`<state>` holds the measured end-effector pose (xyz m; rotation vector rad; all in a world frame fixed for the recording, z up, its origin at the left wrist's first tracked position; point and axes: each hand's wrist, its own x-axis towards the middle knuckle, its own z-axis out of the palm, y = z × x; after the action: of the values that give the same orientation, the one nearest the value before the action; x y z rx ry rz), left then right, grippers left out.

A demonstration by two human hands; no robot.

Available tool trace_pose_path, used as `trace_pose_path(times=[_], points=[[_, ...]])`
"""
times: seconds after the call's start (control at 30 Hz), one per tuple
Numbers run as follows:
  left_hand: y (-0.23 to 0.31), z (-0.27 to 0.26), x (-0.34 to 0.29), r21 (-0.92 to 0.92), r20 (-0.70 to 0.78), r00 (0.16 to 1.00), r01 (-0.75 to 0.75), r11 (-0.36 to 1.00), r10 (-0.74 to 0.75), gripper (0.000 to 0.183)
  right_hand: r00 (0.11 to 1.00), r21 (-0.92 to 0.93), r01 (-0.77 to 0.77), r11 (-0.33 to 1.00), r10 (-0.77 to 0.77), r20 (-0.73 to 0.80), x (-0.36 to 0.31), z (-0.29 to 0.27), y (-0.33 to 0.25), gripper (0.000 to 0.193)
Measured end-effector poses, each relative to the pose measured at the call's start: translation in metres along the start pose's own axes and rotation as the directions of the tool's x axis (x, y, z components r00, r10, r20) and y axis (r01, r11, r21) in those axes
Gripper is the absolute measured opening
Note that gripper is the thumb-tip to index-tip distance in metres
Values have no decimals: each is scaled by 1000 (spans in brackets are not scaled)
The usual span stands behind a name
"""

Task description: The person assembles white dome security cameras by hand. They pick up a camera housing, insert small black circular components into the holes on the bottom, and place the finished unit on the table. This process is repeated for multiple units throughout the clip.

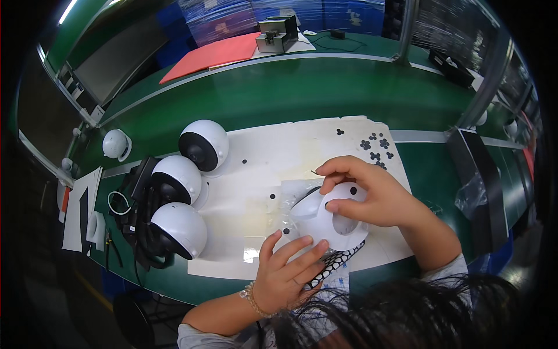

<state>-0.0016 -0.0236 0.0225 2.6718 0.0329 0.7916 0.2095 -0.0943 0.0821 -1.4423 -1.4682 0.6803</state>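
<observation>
Wrapped blue boxes [224, 18] stand behind the green workbench [427, 168]; a tube light [67, 11] glows.

The white shell [315, 218] looks like smooth plastic, the sheet [244, 189] matt paper, the green panel [256, 87] glossy.

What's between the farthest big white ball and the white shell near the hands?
The head view shows two small black dots on the pale sheet between that ball and the shell, with clear plastic beside it.
</observation>
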Motion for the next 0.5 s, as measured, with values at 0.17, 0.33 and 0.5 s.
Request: trace_pose_path(times=[0.17,0.33,0.5], points=[[-1,3,-4,-34,-7,1000,18,999,-18,19,998,35,-37,999,35,60,6,-2,-1,49],[-1,1,-1,-19,-12,1000,9,1000,-10,20,993,-30,-106,994,107,41,6,-1,-7,49],[-3,3,0,-56,-50,999,-12,998,9,22,920,-435,248,866,-351,-175,-34,1,8,27]])
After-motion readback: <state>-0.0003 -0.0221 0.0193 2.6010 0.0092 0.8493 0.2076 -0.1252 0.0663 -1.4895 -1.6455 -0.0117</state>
